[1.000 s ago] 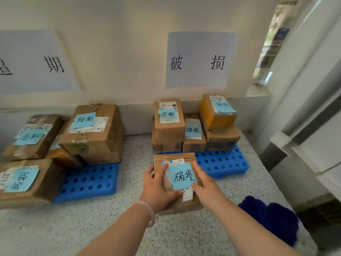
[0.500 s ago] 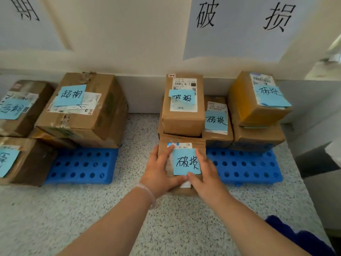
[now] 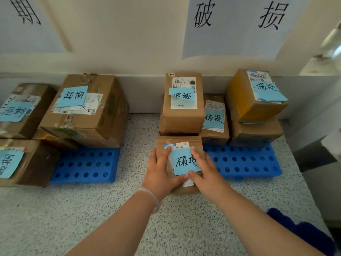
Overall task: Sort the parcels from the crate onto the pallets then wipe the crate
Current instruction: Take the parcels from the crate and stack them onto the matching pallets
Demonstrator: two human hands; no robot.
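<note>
Cardboard parcel (image 3: 180,140) tagged 破损 sits at the right pallet's (image 3: 243,161) near-left corner | left hand (image 3: 160,174) and right hand (image 3: 206,174) both grasp it | sorted stacks (image 3: 182,115) fill that pallet's rear | crate unseen, wiping apparently still pending

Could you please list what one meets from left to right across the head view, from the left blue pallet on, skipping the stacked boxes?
Left pallet → left hand → parcel → right hand → right pallet → dark blue cloth.
</note>
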